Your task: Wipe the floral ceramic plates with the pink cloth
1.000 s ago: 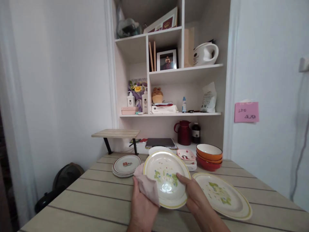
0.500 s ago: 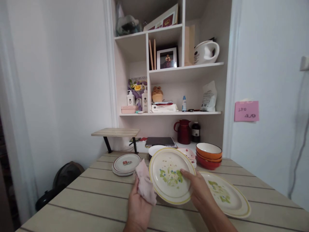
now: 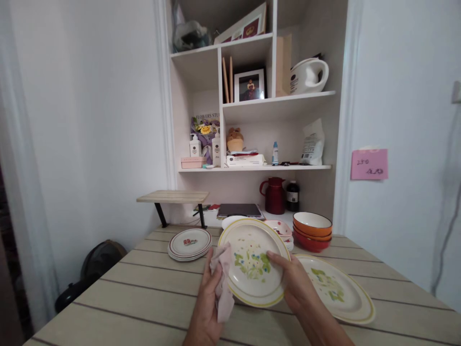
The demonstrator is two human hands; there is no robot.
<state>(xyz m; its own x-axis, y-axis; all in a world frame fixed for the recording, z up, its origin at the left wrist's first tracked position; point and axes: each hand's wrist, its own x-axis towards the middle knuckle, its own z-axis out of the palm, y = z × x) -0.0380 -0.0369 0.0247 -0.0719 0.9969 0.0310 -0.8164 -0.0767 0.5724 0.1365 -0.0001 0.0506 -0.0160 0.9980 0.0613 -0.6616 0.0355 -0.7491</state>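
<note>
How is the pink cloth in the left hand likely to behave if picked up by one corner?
The pink cloth will likely flop, since it bends and creases in the left hand. It's probably light for its size, as its hanging lower end looks thin. Breaking seems unlikely, given how softly it folds.

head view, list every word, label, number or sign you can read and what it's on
"FLOWERS STU", then cut off: pale backing behind flower bouquet.
"250": pink sticky note, handwritten; its lower line unclear.
Too small or blurred: print on white pump bottles, pink box, white box, white pouch, dark bottle, white jug, blue-capped bottle.
</note>
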